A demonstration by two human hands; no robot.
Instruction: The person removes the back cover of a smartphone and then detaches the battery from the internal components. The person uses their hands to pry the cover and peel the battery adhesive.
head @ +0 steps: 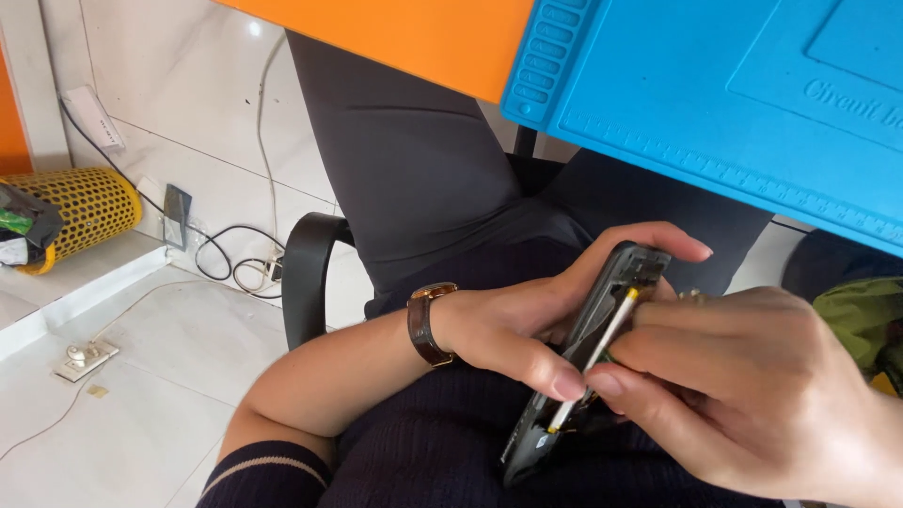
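Both hands work low over the lap, under the edge of the counter [414, 38], whose orange top and blue mat [715, 85] overhang just above the opened phone [588, 357], so room upward is short. Left of the phone the chair armrest [306, 273] stands close beside the forearm. Beyond the armrest the floor [141, 376] lies open but for cables [226, 254] and a yellow basket [80, 207]

A blue silicone work mat [715, 103] overhangs an orange desk [414, 38]; a yellow mesh bin [80, 202] lies sideways on the floor
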